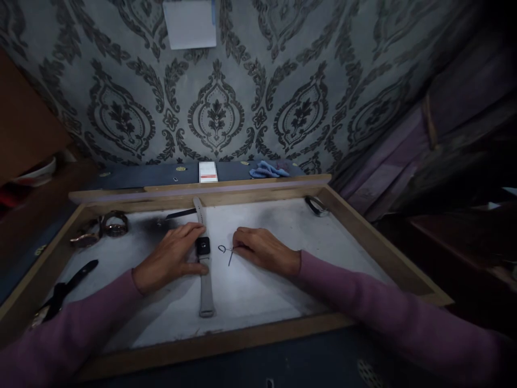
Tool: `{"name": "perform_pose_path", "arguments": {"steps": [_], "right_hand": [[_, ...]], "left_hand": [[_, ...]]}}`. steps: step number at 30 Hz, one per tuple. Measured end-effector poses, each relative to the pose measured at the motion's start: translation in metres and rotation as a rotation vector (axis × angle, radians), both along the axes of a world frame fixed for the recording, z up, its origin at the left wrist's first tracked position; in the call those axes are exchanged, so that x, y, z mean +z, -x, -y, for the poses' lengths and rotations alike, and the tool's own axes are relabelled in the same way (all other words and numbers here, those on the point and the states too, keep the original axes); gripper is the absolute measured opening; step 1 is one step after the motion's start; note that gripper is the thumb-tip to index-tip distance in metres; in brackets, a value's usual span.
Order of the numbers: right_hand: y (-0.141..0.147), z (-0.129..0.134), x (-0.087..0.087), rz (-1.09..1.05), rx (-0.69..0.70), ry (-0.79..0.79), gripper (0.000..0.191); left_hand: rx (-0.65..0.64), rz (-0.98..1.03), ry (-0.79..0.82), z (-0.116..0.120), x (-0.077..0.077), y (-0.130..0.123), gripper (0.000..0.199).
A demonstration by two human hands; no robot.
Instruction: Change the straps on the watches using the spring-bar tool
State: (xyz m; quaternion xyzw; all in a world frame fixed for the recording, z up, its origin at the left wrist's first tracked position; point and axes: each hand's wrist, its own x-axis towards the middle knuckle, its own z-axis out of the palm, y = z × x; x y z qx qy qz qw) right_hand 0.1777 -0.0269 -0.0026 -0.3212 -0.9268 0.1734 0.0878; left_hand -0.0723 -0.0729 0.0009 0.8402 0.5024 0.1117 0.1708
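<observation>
A smartwatch (203,246) with a black case and a pale grey strap (206,296) lies lengthwise on the white floor of a shallow wooden tray (226,337). My left hand (169,257) holds it from the left, fingers on the upper strap and thumb on the strap below the case. Just right of the watch, my right hand (262,249) is closed in a pinch on a thin dark looped piece (222,249), whose straight end points down. The piece's exact kind is unclear. Beyond my left fingers a dark flat strip (181,213) touches the strap.
Two metal-band watches (115,224) lie in the tray's left back corner, and a black-strap watch (67,288) lies nearer. Another watch (316,206) rests at the back right. Behind the tray are a phone (208,172) and a blue cloth (269,170), before a patterned wall.
</observation>
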Motion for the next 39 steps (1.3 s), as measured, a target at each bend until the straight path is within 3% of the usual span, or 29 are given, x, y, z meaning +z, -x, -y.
{"name": "perform_pose_path", "arguments": {"steps": [10, 17, 22, 29, 39], "right_hand": [[-0.003, 0.002, 0.009, 0.125, 0.024, -0.031, 0.008], [-0.010, -0.005, 0.000, -0.134, -0.026, 0.076, 0.009], [-0.007, -0.006, -0.001, -0.400, -0.019, 0.350, 0.025], [-0.005, -0.005, 0.004, -0.630, -0.062, 0.780, 0.035], [-0.004, -0.006, 0.007, -0.819, -0.107, 0.989, 0.033]], "left_hand": [[0.013, 0.007, -0.083, 0.003, -0.013, -0.006, 0.070], [0.030, 0.012, -0.083, 0.004, -0.010, -0.007, 0.069], [0.022, 0.016, -0.087, 0.004, -0.011, -0.008, 0.065], [0.013, 0.030, -0.105, 0.003, -0.016, -0.005, 0.069], [0.021, 0.040, -0.122, 0.003, -0.021, -0.004, 0.071]]}}
